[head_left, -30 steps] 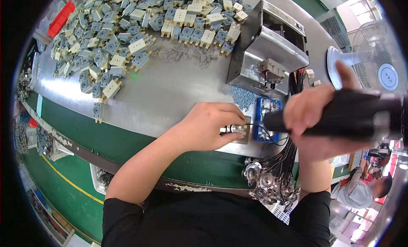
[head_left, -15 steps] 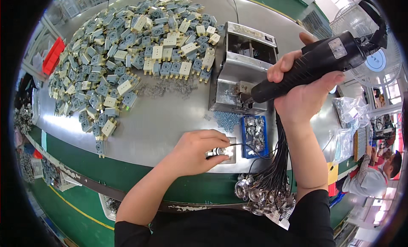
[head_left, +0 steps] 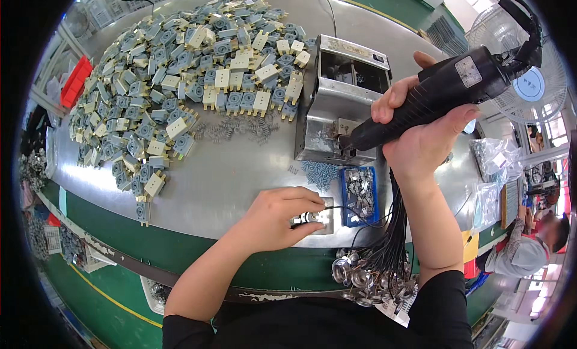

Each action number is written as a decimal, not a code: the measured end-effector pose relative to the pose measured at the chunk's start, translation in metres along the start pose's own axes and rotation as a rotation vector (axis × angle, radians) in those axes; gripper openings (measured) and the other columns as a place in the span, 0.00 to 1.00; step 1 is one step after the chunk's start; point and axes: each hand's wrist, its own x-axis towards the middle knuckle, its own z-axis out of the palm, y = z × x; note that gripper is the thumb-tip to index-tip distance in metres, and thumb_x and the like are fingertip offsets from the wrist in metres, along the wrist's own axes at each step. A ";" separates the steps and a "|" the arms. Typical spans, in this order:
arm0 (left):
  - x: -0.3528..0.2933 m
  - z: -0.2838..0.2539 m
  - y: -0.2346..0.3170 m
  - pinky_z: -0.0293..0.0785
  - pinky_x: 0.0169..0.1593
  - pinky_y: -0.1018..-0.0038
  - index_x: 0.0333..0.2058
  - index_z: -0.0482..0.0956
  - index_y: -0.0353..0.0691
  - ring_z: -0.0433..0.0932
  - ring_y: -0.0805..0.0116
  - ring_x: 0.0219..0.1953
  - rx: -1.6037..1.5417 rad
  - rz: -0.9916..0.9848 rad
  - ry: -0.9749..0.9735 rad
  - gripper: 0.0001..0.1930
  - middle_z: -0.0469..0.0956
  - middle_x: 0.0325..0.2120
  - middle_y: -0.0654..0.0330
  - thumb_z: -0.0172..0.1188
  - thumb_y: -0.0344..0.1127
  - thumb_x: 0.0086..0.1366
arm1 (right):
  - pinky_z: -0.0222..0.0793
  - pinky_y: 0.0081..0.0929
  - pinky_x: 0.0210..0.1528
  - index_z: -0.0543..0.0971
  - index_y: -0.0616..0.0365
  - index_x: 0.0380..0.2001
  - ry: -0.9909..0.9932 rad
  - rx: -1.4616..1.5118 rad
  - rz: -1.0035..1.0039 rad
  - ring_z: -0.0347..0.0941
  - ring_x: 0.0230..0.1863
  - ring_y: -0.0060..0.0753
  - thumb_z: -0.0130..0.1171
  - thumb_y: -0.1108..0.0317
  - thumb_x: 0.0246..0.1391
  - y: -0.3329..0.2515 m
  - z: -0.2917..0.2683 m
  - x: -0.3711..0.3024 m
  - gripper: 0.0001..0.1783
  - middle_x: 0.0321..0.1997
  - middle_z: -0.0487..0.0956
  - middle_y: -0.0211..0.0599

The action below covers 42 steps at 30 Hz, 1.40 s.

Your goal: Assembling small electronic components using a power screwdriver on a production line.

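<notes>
My right hand (head_left: 418,147) is wrapped round a black electric screwdriver (head_left: 415,105), which is tilted. Its nose end meets the front outlet of a metal screw feeder (head_left: 348,87); the bit is mostly hidden. Near the table's front edge, my left hand (head_left: 276,214) grips a small shiny metal part with a black cable (head_left: 311,217) between thumb and fingers. That part sits over a small metal plate (head_left: 329,226), and my fingers cover much of it. Just right of the plate is a blue tray (head_left: 344,195) of small metal pieces, with small bluish screws (head_left: 321,173) loose behind it.
A big heap of grey and cream switch-like blocks (head_left: 198,66) covers the table's back left, with loose springs (head_left: 234,128) in front. Black cables with round metal ends (head_left: 360,277) hang over the front edge. Plastic bags (head_left: 496,156) and a fan (head_left: 529,84) are right; a co-worker (head_left: 523,253) sits beyond.
My right hand has shifted the screwdriver slightly left, its nose closer in at the feeder's outlet. My left hand keeps its hold on the metal part almost unmoved.
</notes>
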 end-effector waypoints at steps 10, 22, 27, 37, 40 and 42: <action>0.000 0.000 0.000 0.84 0.53 0.64 0.42 0.88 0.36 0.88 0.55 0.49 -0.009 -0.009 -0.012 0.16 0.87 0.44 0.54 0.78 0.29 0.54 | 0.72 0.28 0.30 0.67 0.69 0.63 0.016 0.051 -0.027 0.75 0.24 0.33 0.41 0.08 0.49 0.002 -0.002 0.002 0.68 0.26 0.76 0.39; 0.000 -0.002 0.000 0.84 0.52 0.63 0.42 0.88 0.36 0.88 0.54 0.49 -0.007 -0.003 -0.011 0.15 0.88 0.44 0.54 0.78 0.31 0.55 | 0.68 0.35 0.31 0.67 0.62 0.62 -0.004 -0.031 -0.013 0.68 0.24 0.33 0.41 0.08 0.50 0.001 0.004 0.000 0.64 0.26 0.71 0.35; 0.000 -0.001 0.002 0.84 0.52 0.63 0.42 0.88 0.36 0.88 0.54 0.49 -0.002 -0.002 -0.009 0.16 0.88 0.44 0.54 0.78 0.31 0.55 | 0.69 0.35 0.30 0.68 0.60 0.57 -0.028 -0.014 -0.008 0.69 0.23 0.34 0.43 0.08 0.48 0.003 0.002 -0.003 0.61 0.27 0.72 0.37; -0.004 -0.001 -0.002 0.84 0.51 0.63 0.42 0.87 0.37 0.87 0.53 0.47 0.012 0.014 0.004 0.15 0.87 0.45 0.54 0.77 0.33 0.56 | 0.70 0.35 0.29 0.61 0.62 0.68 -0.197 0.156 0.249 0.70 0.22 0.31 0.46 0.08 0.47 -0.017 0.009 -0.036 0.69 0.27 0.71 0.33; -0.004 -0.002 -0.001 0.84 0.49 0.63 0.41 0.87 0.37 0.87 0.53 0.45 0.006 0.001 0.022 0.15 0.87 0.45 0.56 0.76 0.34 0.56 | 0.69 0.34 0.27 0.60 0.62 0.71 -0.294 0.265 0.278 0.69 0.20 0.32 0.48 0.09 0.47 -0.036 0.021 -0.054 0.69 0.26 0.71 0.33; -0.004 -0.001 -0.004 0.83 0.45 0.62 0.39 0.86 0.38 0.86 0.52 0.42 -0.012 0.019 0.041 0.14 0.86 0.43 0.56 0.77 0.35 0.56 | 0.70 0.34 0.28 0.60 0.61 0.72 -0.352 0.265 0.277 0.69 0.20 0.32 0.49 0.09 0.46 -0.035 0.028 -0.063 0.70 0.26 0.71 0.33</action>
